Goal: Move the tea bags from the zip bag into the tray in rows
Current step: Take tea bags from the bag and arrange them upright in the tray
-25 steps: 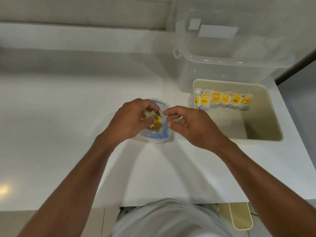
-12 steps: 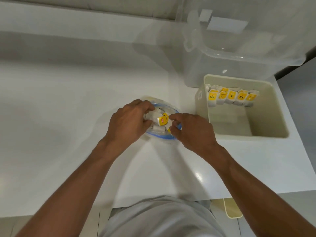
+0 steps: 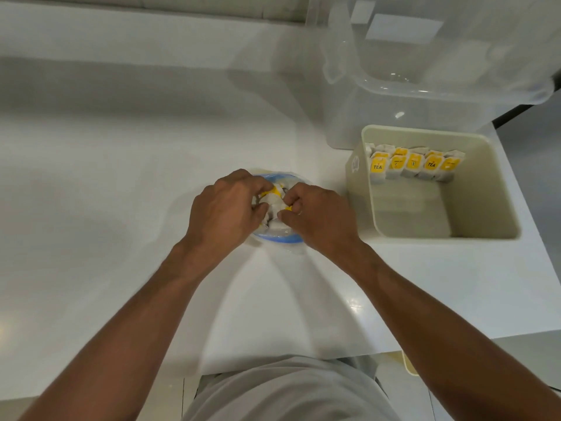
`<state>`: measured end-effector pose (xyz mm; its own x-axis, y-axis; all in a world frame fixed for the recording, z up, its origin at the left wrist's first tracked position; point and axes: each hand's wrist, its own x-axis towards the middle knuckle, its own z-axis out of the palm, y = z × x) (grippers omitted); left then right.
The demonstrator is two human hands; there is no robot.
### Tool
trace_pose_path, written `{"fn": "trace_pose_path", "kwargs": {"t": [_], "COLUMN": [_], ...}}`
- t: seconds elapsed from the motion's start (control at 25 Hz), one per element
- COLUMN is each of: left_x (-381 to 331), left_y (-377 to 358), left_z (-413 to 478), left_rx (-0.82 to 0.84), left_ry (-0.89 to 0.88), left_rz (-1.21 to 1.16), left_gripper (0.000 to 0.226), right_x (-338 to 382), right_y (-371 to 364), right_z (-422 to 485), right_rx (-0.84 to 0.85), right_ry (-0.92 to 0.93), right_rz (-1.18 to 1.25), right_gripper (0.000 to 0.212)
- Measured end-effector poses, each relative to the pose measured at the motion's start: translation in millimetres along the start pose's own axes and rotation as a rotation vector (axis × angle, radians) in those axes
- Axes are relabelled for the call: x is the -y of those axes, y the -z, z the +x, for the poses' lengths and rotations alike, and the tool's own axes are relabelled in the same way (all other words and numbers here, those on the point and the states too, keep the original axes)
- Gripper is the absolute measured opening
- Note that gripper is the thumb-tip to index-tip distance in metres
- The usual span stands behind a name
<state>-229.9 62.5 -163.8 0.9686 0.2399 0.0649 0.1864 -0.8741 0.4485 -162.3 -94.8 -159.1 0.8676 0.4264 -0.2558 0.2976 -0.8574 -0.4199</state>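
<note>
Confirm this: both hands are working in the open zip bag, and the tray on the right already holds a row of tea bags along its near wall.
Wrong wall. The head view shows the row of tea bags along the far wall of the tray; the near part is bare. The rest holds: the left hand and right hand are both in the open zip bag.
</note>
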Motion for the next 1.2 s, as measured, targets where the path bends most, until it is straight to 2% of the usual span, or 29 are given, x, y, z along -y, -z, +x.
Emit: {"fn": "trace_pose_path", "kwargs": {"t": [0.08, 0.28, 0.44, 0.64, 0.76, 0.84, 0.96, 1.08, 1.16, 1.2], "left_x": [-1.7, -8.0, -12.2, -14.8, -18.4, -20.2, -19.1, -17.8, -14.8, -12.4], "left_y": [1.2, 9.7, 16.9, 33.5, 50.0, 57.4, 61.4, 60.4, 58.9, 57.5], "left_z": [2.4, 5.3, 11.1, 17.9, 23.8, 28.9, 37.0, 38.7, 38.8, 39.8], "left_rx": [0.016, 0.015, 0.016, 0.093, 0.217, 0.284, 0.375, 0.432, 0.382, 0.324], "left_ry": [0.011, -0.016, -0.081, -0.117, -0.194, -0.245, -0.22, -0.189, -0.131, -0.103], "left_rz": [0.015, -0.057, -0.208, -0.366, -0.459, -0.482, -0.524, -0.599, -0.665, -0.611], "left_gripper": [0.026, 0.011, 0.016, 0.02, 0.026, 0.03, 0.032, 0.03, 0.028, 0.026], "right_x": [-4.2, -10.4, -7.3, -5.9, -11.5, -13.8, -12.0, -10.5, -12.8, -13.9], "right_y": [3.7, 12.7, 24.7, 50.7, 63.8, 69.4, 71.3, 64.9, 60.4, 59.5], "right_z": [1.5, -0.8, -11.7, -16.8, -10.6, -5.9, -5.8, -7.2, -6.7, -6.8], "right_rx": [0.008, -0.005, 0.0, 0.109, 0.149, 0.24, 0.314, 0.228, 0.154, 0.122], "right_ry": [-0.018, 0.009, 0.007, -0.044, 0.011, 0.059, 0.119, 0.082, 0.034, -0.005], "right_rz": [0.087, 0.255, 0.521, 0.934, 0.842, 0.748, 0.765, 0.813, 0.746, 0.737], "right_gripper": [0.012, 0.012, 0.021, 0.014, 0.024, 0.036, 0.032, 0.024, 0.018, 0.011]}}
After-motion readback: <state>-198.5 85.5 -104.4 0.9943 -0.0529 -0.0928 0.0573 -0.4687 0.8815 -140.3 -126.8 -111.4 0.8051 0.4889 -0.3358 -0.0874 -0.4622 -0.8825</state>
